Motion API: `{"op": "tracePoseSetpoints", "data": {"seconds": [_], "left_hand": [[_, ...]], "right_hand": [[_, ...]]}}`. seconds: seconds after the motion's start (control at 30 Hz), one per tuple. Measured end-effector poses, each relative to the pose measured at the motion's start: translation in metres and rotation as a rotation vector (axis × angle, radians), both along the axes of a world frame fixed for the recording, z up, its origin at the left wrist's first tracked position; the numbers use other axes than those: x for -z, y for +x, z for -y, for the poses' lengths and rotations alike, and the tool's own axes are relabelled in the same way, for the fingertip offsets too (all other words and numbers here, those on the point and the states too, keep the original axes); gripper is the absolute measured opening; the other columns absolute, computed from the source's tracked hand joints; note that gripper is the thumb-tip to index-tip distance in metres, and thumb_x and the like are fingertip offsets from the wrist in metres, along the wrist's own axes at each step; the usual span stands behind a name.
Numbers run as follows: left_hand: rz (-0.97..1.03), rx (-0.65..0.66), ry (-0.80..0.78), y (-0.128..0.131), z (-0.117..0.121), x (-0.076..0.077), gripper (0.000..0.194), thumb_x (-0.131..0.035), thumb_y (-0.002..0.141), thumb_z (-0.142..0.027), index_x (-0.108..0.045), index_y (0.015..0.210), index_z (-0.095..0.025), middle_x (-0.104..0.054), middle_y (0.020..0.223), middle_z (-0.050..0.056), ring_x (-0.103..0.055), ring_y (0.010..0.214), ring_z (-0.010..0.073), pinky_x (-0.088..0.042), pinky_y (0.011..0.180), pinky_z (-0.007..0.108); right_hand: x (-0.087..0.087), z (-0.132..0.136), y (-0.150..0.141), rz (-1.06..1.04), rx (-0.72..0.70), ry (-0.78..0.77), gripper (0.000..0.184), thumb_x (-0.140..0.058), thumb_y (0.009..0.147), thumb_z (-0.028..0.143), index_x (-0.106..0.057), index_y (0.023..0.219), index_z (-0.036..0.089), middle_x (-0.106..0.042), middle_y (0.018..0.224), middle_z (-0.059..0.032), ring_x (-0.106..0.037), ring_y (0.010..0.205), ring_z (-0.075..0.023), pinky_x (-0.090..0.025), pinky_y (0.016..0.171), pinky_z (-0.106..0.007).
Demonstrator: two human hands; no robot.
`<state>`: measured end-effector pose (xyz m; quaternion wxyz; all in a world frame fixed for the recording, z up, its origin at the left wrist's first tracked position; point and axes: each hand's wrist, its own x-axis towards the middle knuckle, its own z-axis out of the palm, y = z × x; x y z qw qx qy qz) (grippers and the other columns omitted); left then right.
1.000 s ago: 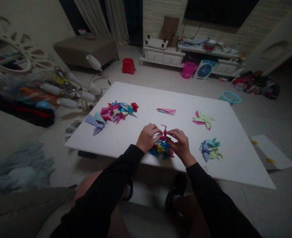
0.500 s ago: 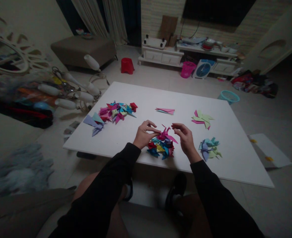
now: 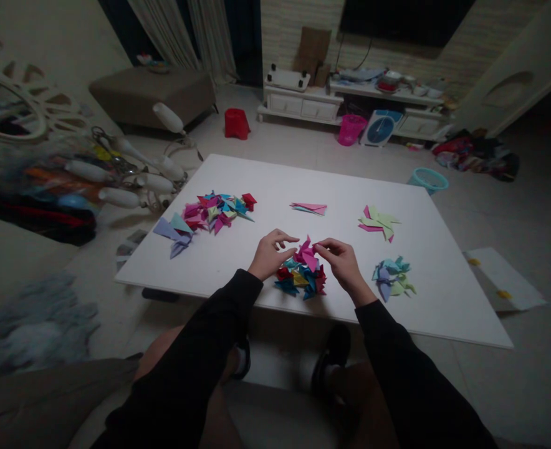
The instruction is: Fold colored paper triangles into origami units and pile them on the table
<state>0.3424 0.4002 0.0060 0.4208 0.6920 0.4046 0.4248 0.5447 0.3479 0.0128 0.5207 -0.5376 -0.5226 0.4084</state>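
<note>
A magenta paper crane (image 3: 306, 255) is held above a small heap of folded cranes (image 3: 300, 279) in red, blue and yellow near the table's front edge. My right hand (image 3: 343, 265) pinches the crane's right side between thumb and fingertips. On the other side, my left hand (image 3: 272, 254) has thumb and forefinger parted, with its fingertips close to the crane. Further left lies a larger pile of colourful cranes (image 3: 217, 211), with lilac folded paper (image 3: 175, 238) beside it.
The white table (image 3: 252, 181) also bears narrow pink folded papers (image 3: 310, 208), green and pink folded pieces (image 3: 379, 219), and teal, lilac and green cranes (image 3: 394, 277). A lamp with several white shades (image 3: 156, 182) stands by the left edge. A turquoise basket (image 3: 429, 181) is beyond the right.
The magenta crane has turned. My left fingers have parted from it, while my right hand has moved in and closed on its right side. The view has shifted slightly.
</note>
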Motion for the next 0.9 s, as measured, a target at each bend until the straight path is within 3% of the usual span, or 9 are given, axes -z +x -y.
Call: {"op": "tracePoseSetpoints", "data": {"seconds": [0.13,0.37,0.67,0.9], "left_hand": [[0.056,-0.006,-0.098,0.002,-0.001,0.001,0.016,-0.065,0.083,-0.021,-0.077,0.093,-0.017,-0.07,0.088,0.005,-0.056,0.067,0.011,-0.043,0.059,0.024],[0.035,0.111,-0.097,0.003,0.003,0.0,0.024,-0.075,0.079,-0.04,-0.078,0.086,-0.017,-0.069,0.084,0.005,-0.055,0.064,0.0113,-0.043,0.057,0.025],[-0.018,0.074,-0.019,0.003,0.003,-0.001,0.02,-0.073,0.082,-0.038,-0.078,0.082,-0.018,-0.07,0.08,0.004,-0.057,0.064,0.0123,-0.043,0.06,0.026],[-0.007,0.069,-0.025,0.004,0.004,0.001,0.02,-0.073,0.081,-0.037,-0.078,0.081,-0.018,-0.071,0.079,0.004,-0.057,0.063,0.0125,-0.044,0.06,0.027]], "right_hand": [[0.003,0.0,0.003,0.134,0.061,0.067,0.018,-0.075,0.081,0.04,-0.077,0.079,0.021,-0.073,0.079,-0.0034,-0.065,0.073,-0.0181,-0.048,0.066,-0.03],[0.001,0.003,-0.001,0.241,0.025,0.153,0.015,-0.075,0.081,0.037,-0.079,0.084,0.023,-0.073,0.079,-0.0038,-0.064,0.073,-0.018,-0.048,0.066,-0.031],[-0.001,0.003,-0.003,0.24,-0.034,0.144,0.018,-0.072,0.085,0.038,-0.075,0.078,0.021,-0.07,0.076,-0.0023,-0.063,0.072,-0.0173,-0.047,0.066,-0.031],[0.002,0.003,-0.008,0.259,0.016,0.127,0.024,-0.068,0.087,0.038,-0.069,0.072,0.02,-0.066,0.073,-0.0011,-0.06,0.07,-0.0162,-0.045,0.065,-0.029]]}}
